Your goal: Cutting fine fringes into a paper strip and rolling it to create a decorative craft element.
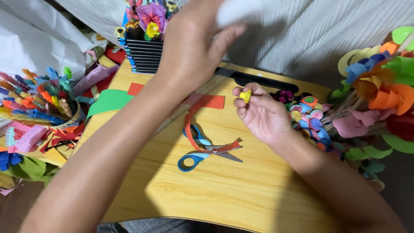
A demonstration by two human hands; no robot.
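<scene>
My right hand [261, 115] pinches a small yellow rolled paper piece [246, 96] between thumb and fingers, above the wooden lap table [224, 198]. Raised higher at the top centre, my left hand [194, 41] grips a blurred white object [241, 9]; what it is I cannot tell. On the table below both hands lie blue-handled scissors [202, 154], with a fringed orange paper strip [189, 125] draped over them.
A red paper piece [212, 102] and a green one [110, 100] lie on the table. Small rolled paper flowers [308, 115] are heaped at its right edge. A paper bouquet [379, 86] stands to the right, fringed paper flowers [39, 101] to the left, and a black holder [144, 54] behind.
</scene>
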